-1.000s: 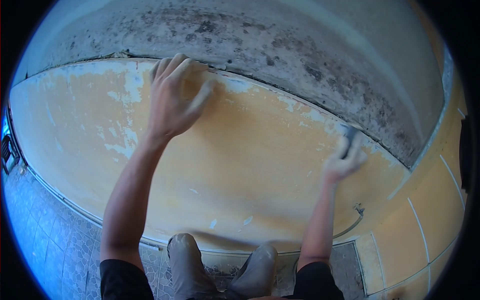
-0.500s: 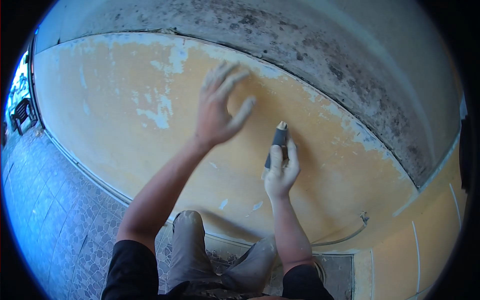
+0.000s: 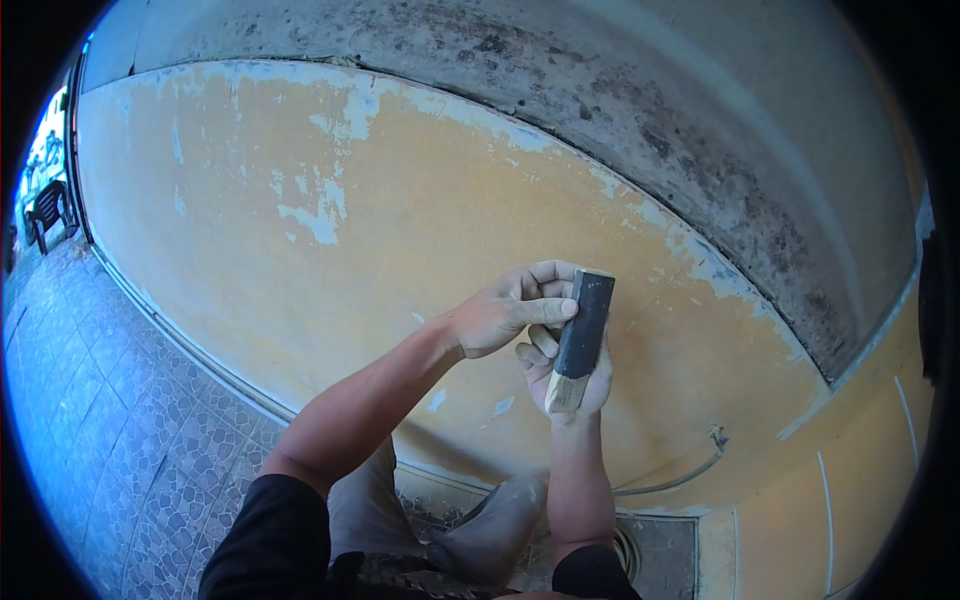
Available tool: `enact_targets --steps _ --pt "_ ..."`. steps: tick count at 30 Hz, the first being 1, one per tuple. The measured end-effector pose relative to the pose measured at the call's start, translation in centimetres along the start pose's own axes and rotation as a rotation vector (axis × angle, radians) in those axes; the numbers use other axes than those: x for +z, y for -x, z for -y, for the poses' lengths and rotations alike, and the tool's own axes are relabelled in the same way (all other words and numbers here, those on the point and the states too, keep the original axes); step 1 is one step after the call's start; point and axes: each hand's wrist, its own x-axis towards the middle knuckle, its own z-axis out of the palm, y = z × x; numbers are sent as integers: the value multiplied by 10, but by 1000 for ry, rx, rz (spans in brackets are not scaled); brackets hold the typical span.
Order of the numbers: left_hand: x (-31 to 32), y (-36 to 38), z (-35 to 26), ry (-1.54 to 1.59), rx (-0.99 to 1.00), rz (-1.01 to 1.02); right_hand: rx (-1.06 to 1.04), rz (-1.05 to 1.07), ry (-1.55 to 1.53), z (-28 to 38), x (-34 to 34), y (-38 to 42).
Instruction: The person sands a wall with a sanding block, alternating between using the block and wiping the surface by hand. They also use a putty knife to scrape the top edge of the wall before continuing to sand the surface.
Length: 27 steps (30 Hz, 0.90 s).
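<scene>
A small wooden block wrapped in dark sandpaper [image 3: 583,335] is held in front of the orange wall [image 3: 330,300]. My right hand [image 3: 570,385] cups the block from below and behind. My left hand [image 3: 510,310] pinches the block's upper left side with thumb and fingers. Both hands meet in the middle of the view, a little away from the wall surface. The wall's orange paint is flaked, with pale bare patches [image 3: 315,215].
Above the orange band runs a grey, mould-stained strip of wall [image 3: 640,90]. Patterned floor tiles [image 3: 110,440] lie at the left and below. My dusty trouser legs [image 3: 480,540] show at the bottom. A thin cable [image 3: 690,465] curves along the wall base at right.
My left hand came off the wall and down onto the block. My right hand drew the block from the far right in toward the middle and turned it.
</scene>
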Motion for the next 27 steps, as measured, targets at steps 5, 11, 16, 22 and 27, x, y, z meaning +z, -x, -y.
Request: enact_targets --steps 5,11,16,22,27 --pt "1 -8 -2 161 177 -147 -63 -465 473 22 17 1" --pt "-21 -37 -54 -1279 637 -776 -826 -608 1161 106 7 -26" --pt "-25 -77 -4 -1839 892 -445 -1456 -651 1785 137 -8 -82" --pt "-84 -76 -101 -1616 1033 -1125 -1319 -492 2402 158 -17 -73" --pt "-59 -75 -5 -1905 990 -615 -1283 -692 2426 140 -5 -86"
